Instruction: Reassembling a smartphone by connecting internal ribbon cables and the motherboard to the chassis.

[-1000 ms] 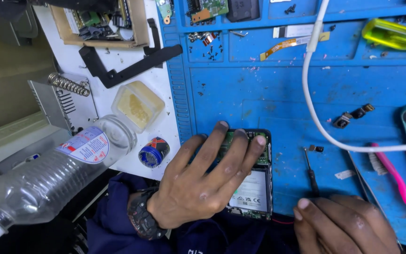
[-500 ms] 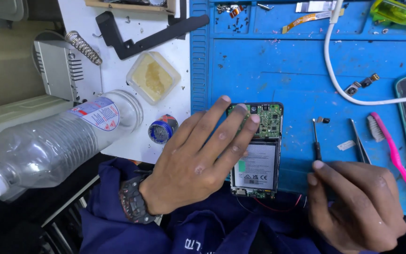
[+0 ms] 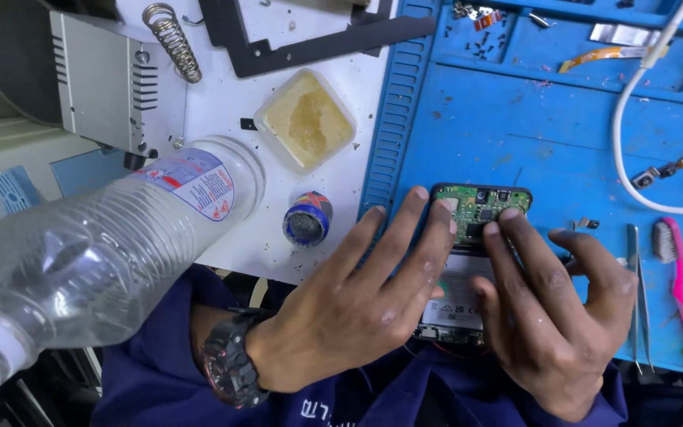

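Both hands lay on an opened smartphone [image 3: 480, 217] at the near edge of a blue repair mat [image 3: 531, 126]: left hand [image 3: 365, 304] spread flat over its side, right hand [image 3: 555, 308] with fingertips pressing the exposed green circuit board. Beside the mat, a white bench [image 3: 231, 119] carried a clear plastic bottle [image 3: 112, 245] and a flux tub [image 3: 306, 119].

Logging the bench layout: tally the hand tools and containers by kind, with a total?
Tweezers: 1
Pink brush: 1
Clear plastic bottle: 1
Square tub of yellowish paste: 1
Small round tin: 1
Total: 5
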